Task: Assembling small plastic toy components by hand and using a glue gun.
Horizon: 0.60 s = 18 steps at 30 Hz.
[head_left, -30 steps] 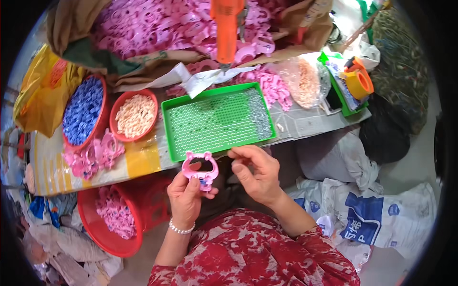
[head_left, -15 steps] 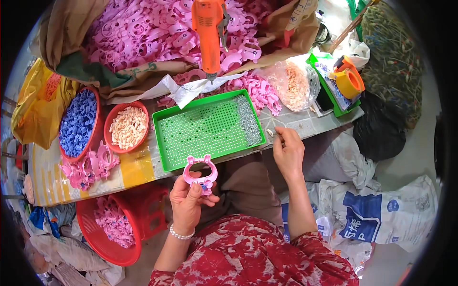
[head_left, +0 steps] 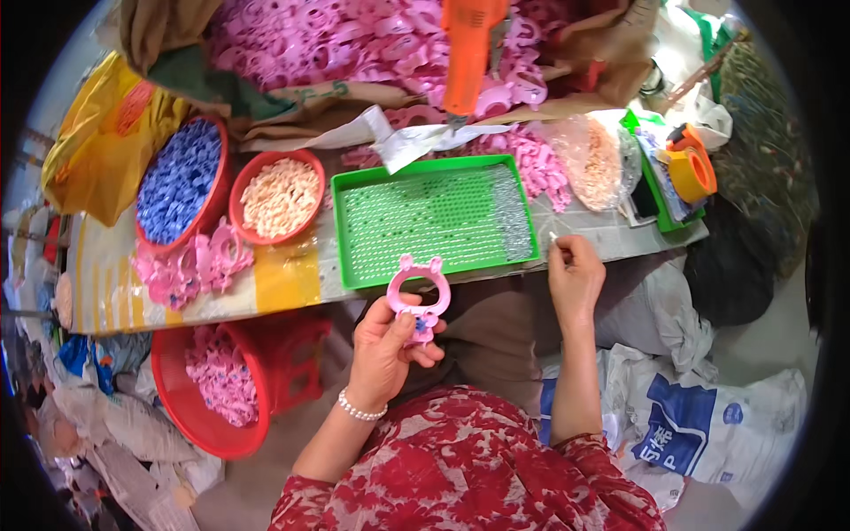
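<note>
**Ring in my left hand, small part up at the table edge**

Nearest me, my left hand (head_left: pixel 385 350) grips the pink ring-shaped piece (head_left: pixel 419 296) upright, fingers closed around its base. Farther right, my right hand (head_left: pixel 574 279) pinches something tiny at the table (head_left: pixel 266 283) edge, just right of the green tray (head_left: pixel 354 265). The ring sits left of and below that pinch.

Left hand (head_left: pixel 387 345): raised in front of the torso, just short of the desk's near edge, palm toward the body, fingers curled shut in a grip, thumb uppermost. Wrist bent slightly, forearm bare, rising from the lower edge.

Right hand (head_left: pixel 574 276): reached forward to the desk's near edge, toward its right end. Fingertips pinched together in a fine grip, knuckles up. Forearm bare, nearly straight, elbow at the torso.
</note>
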### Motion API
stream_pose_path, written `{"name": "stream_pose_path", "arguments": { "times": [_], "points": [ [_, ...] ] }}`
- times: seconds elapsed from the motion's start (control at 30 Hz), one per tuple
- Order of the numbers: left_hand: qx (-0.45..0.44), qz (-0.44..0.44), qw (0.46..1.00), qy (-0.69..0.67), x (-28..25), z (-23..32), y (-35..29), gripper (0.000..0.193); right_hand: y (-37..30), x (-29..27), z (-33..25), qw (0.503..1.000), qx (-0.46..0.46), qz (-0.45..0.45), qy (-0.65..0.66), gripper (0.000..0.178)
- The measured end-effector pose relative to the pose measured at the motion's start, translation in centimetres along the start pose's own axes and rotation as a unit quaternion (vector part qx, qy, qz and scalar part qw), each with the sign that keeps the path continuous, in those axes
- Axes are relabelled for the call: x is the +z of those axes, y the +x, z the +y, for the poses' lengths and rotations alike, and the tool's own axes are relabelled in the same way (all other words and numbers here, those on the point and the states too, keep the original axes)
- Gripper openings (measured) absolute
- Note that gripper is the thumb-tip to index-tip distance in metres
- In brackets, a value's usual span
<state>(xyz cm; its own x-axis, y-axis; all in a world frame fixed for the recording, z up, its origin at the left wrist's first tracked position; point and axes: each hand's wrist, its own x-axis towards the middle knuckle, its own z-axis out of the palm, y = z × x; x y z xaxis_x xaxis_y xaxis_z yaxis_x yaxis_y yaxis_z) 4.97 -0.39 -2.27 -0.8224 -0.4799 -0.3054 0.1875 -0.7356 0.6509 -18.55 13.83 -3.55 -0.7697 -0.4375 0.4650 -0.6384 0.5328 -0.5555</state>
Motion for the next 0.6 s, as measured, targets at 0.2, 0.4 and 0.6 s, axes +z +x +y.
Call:
{"name": "stream_pose_path", "arguments": {
  "times": [0.2,0.4,0.6],
  "points": [
    [0.004,0.004,1.000,0.008,-0.11,-0.20,-0.06,0.027,-0.15,0.36,-0.38,0.994,0.043,0.001,0.103,0.006],
    [0.003,0.018,0.999,0.038,-0.09,-0.53,0.01,0.026,0.08,0.54,-0.54,0.998,-0.053,0.018,0.003,0.010],
    [-0.001,-0.004,0.999,0.032,-0.17,-0.82,0.28,0.026,0.19,0.16,0.16,0.995,-0.097,-0.017,-0.008,0.009]
  ]
}}
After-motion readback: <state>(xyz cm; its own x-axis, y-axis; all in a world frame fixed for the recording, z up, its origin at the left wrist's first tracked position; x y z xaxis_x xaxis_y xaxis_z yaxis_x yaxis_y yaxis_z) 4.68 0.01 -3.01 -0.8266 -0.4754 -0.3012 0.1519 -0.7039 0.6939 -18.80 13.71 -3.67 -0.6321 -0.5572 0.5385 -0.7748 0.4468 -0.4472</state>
